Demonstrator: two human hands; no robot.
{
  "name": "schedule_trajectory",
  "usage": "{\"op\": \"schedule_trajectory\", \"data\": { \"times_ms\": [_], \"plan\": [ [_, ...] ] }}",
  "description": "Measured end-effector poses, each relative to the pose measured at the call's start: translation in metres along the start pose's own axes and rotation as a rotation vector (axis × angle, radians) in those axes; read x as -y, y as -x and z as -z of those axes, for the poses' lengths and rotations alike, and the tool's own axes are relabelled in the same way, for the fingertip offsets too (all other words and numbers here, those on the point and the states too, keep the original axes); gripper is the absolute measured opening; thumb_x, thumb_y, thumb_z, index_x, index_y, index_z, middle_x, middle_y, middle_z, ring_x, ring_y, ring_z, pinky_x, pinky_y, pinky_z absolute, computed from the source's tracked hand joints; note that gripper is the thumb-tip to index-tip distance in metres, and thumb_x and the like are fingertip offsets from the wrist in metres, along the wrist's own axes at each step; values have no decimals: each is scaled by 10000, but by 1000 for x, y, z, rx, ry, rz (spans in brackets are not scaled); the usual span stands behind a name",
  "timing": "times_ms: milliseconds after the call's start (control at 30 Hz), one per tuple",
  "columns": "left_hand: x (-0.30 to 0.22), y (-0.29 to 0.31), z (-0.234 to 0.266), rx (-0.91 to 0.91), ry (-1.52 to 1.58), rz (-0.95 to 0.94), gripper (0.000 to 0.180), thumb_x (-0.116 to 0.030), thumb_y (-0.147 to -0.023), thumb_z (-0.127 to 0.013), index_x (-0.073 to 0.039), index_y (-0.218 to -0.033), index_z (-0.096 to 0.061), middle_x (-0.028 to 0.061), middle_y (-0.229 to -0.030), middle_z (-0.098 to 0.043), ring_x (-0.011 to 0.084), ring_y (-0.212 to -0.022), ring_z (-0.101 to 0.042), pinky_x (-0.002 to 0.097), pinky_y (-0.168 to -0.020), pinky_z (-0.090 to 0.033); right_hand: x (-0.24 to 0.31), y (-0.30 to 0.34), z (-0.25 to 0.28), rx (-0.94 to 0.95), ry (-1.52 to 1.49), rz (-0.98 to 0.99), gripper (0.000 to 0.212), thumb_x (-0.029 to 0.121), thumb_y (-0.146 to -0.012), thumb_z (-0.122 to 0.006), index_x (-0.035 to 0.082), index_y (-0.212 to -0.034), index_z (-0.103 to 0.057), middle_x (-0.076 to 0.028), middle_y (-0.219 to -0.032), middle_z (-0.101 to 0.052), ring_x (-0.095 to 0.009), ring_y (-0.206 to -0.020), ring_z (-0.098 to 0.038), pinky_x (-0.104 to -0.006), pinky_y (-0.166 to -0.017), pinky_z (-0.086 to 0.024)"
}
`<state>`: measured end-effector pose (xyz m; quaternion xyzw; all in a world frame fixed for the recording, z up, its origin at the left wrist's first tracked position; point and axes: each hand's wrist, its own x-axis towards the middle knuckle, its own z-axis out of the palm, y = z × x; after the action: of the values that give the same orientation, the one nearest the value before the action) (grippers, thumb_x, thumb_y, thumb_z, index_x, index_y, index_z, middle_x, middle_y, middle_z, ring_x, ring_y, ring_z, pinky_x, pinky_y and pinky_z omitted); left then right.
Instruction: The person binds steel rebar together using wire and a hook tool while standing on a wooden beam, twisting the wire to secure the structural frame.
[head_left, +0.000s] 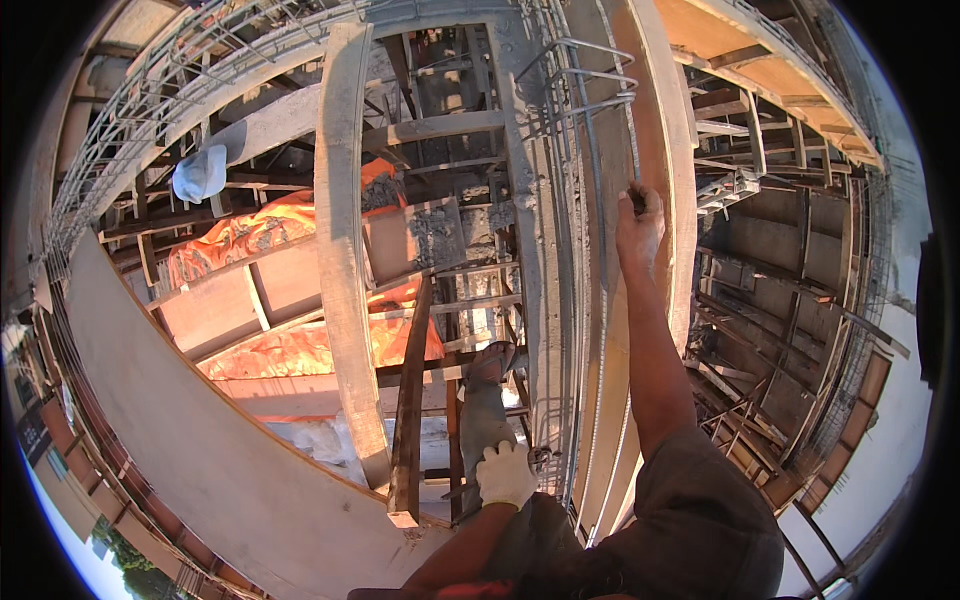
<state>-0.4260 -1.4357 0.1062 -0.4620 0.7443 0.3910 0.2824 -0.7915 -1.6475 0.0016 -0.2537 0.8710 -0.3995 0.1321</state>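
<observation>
My right hand [641,232] is bare and stretched forward over a long wooden form. Its fingers are curled closed around a thin steel rebar [634,140] that runs along the form. Low in the middle, my left hand [507,476] wears a white glove and rests by my leg with the fingers closed. A small dark metal thing [540,457] shows beside the glove; what the hand holds is hidden. Between the hands lie several long rebars [603,370], some ribbed. Bent steel stirrups [590,72] stand around the bars farther along the form.
My sandaled foot [492,360] is on the timber framing. A dark wood post [409,440] and a wide plank [345,220] stand left of my leg. Orange sheeting [290,350] lies below. A pale cap [200,174] shows at far left. Deep gaps with props flank the form.
</observation>
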Motion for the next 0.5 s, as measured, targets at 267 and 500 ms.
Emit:
{"op": "schedule_trajectory", "data": {
  "times_ms": [267,500],
  "plan": [
    [-3,7,-7,91,-76,-15,291,-322,-909,-646,-75,-1051,-703,137,-1090,-653,378,-1034,-634,508,-811,-553,18,217,73,212,180,177,468,65,-909,-671,-15,-1345,-518,-269,-1339,-507,-476,-1218,-535,-515,-992,-480],
    [-22,14,-27,130,-193,-23,340,-342,-914,-647,-63,-1105,-685,150,-1172,-644,376,-1106,-621,494,-865,-548,-14,419,208,484,121,-339,406,44,-857,-697,-1,-1247,-594,-226,-1244,-596,-433,-1151,-595,-494,-990,-486]
  ]
}}
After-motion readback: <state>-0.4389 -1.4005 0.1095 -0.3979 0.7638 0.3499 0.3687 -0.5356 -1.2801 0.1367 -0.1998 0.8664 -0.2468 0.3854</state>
